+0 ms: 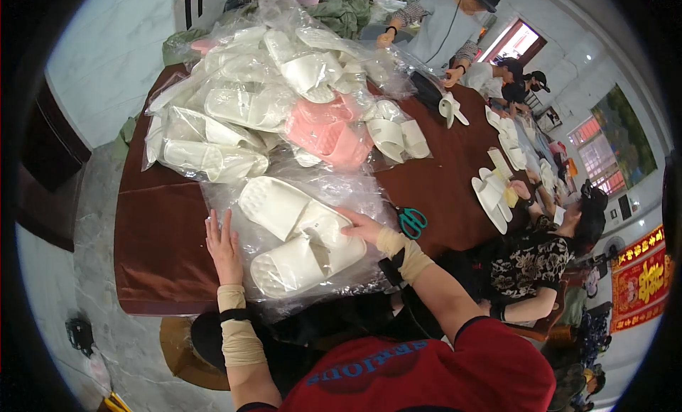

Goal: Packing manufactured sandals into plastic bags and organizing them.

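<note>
A pair of white slippers [288,207] lies in front of me over clear plastic bags [355,192] at the near table edge. I cannot tell whether the slippers are inside a bag or on top. My left hand [224,247] is open at the left edge of the plastic, its fingers stretched out and apart from the slippers. At the slippers' right end, my right hand [366,227] has its fingers closed on the white slipper's edge. Both wrists have beige wraps and dark bands.
Beyond the pair rises a heap of bagged white slippers [245,110], with a pink pair [330,131] among them. Green-handled scissors [412,221] lie right of my right hand on the brown tablecloth [440,192]. More white slippers [491,199] and several people line the right side.
</note>
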### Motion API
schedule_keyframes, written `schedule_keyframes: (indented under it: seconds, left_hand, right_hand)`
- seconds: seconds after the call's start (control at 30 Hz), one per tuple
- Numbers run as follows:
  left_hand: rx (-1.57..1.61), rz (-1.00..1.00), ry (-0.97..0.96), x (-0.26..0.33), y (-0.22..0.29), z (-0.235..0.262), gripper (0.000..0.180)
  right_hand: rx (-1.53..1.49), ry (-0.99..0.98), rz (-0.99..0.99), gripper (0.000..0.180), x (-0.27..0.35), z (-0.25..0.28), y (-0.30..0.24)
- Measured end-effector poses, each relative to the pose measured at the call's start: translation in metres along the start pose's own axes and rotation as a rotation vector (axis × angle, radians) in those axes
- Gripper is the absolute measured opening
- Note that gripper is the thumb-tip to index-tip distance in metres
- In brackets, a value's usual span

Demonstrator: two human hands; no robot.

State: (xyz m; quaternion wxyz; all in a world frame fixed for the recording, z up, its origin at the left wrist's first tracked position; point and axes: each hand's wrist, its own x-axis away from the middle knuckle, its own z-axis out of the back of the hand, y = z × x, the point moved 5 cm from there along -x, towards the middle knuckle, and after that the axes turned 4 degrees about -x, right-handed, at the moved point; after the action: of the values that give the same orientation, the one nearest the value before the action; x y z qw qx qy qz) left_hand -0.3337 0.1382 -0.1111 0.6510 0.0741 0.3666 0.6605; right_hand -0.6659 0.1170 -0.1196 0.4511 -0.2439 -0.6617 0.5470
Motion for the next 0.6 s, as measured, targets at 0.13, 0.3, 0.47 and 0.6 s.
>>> schedule_keyframes:
  seconds: [0.13,0.3,0.47,0.6]
  left_hand:
    - [-0.153,-0.004,-0.069,0.008,-0.005,-0.011,0.045]
    - [-0.37,0.011,-0.114,0.006,0.008,-0.012,0.051]
    - [-0.4,0.01,-0.105,0.002,0.009,-0.012,0.052]
    - [-0.401,0.007,-0.107,0.001,0.01,-0.014,0.052]
  right_hand:
    - [-0.014,0.028,-0.025,0.06,0.001,0.004,-0.001]
    - [0.16,0.042,-0.048,0.059,0.019,0.045,0.003]
    - [0.34,0.135,-0.067,0.059,0.065,0.102,-0.008]
    - [0.122,0.269,-0.185,0.055,0.117,0.155,-0.014]
